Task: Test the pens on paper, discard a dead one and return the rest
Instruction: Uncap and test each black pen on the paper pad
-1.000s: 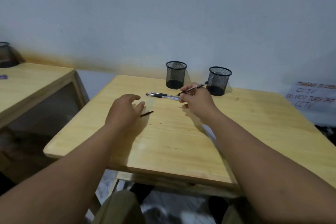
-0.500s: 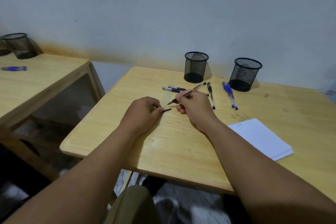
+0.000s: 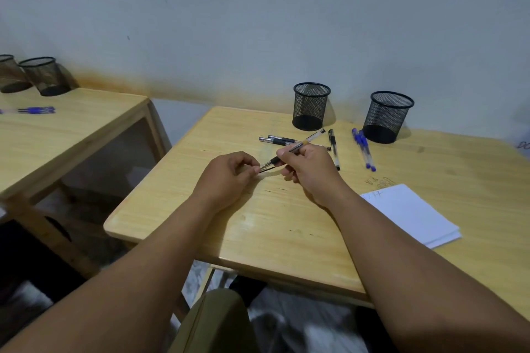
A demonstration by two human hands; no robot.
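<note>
I hold the pen (image 3: 298,147) in my right hand (image 3: 308,170), left hand (image 3: 229,173) fingers pinching its cap (image 3: 266,169) (tip nearly meeting it), so I judge recapping is next, then the cup (image 3: 311,106).

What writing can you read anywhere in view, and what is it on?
"DO", cut off at the frame's right edge, on a sign.
Pen scribbles on the table beside the paper: not legible.
Small marks on the paper's top corner: not legible.
Pens: no print readable.
</note>
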